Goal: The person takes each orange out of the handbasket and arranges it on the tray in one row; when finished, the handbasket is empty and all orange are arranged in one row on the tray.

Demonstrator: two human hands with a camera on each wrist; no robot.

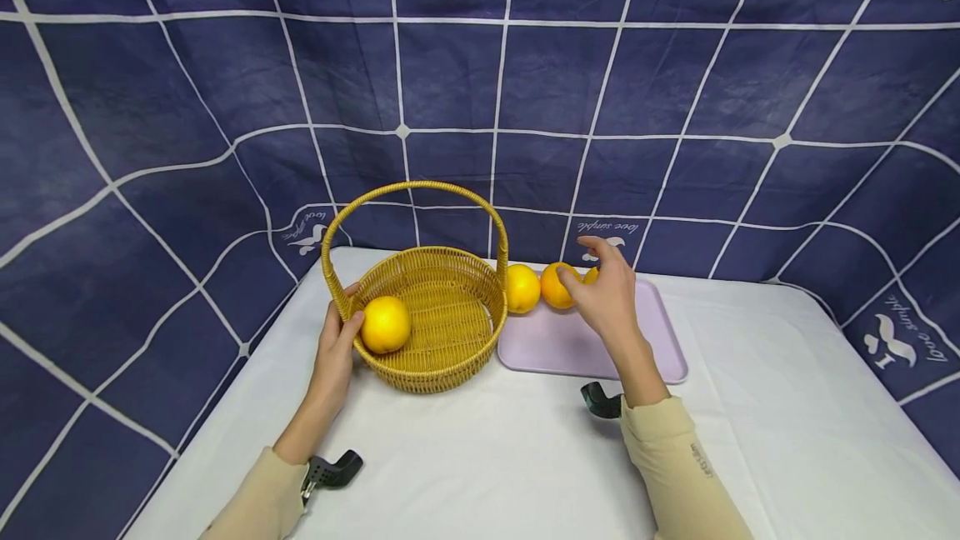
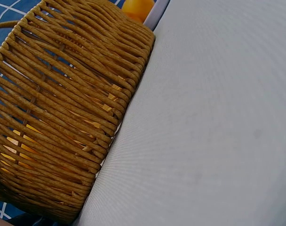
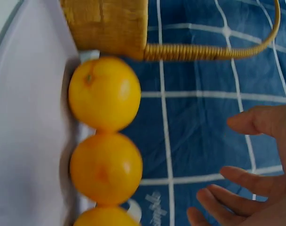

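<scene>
A woven basket (image 1: 453,319) with a tall arched handle stands on the left of the table, one orange (image 1: 386,324) lying inside by its left wall. My left hand (image 1: 333,352) grips the basket's left rim near the foot of the handle, thumb over the edge. On the right is a pale purple tray (image 1: 555,348). Three oranges sit in a row along its far side: a left one (image 1: 522,288), a middle one (image 3: 106,168), and a right one (image 3: 107,217) partly hidden by my hand in the head view. Above the tray, my right hand (image 1: 606,290) holds nothing, its fingers spread apart.
The table wears a white cloth (image 1: 465,465). Behind it and at both sides hangs a dark blue curtain (image 1: 555,82) with white lines. The basket's right side stands close against the tray's left end. A black wrist mount (image 1: 336,470) sticks out from the left sleeve.
</scene>
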